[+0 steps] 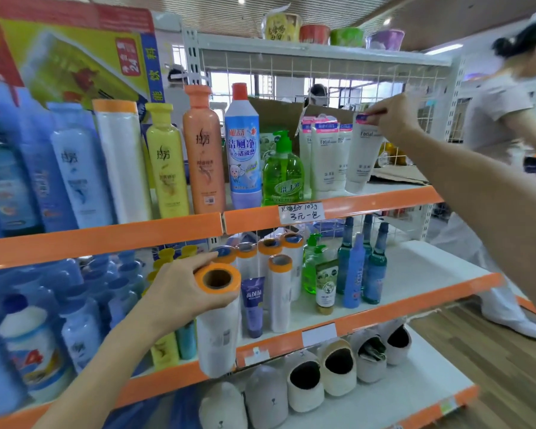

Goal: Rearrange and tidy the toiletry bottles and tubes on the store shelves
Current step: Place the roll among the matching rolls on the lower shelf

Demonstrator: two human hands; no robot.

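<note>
Standing white facial tube point(363, 153), pink-crimped

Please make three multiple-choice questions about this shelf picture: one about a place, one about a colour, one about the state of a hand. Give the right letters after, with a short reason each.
1. Where does the green pump bottle stand on the upper shelf?
A. Between the blue-and-white bottle and the white facial tubes
B. Left of the yellow bottle
C. On the top shelf beside the bowls

2. What colour is the cap of the blue-and-white bottle?
A. Green
B. Red-orange
C. Black

3. What is the right hand doing?
A. Hanging idle
B. Pressing flat on the shelf
C. Pinching the top of a white facial tube

Answers:
1 A, its neighbours stand on either side.
2 B, the cap shows red-orange.
3 C, the fingers close on the tube's crimped end.
</note>
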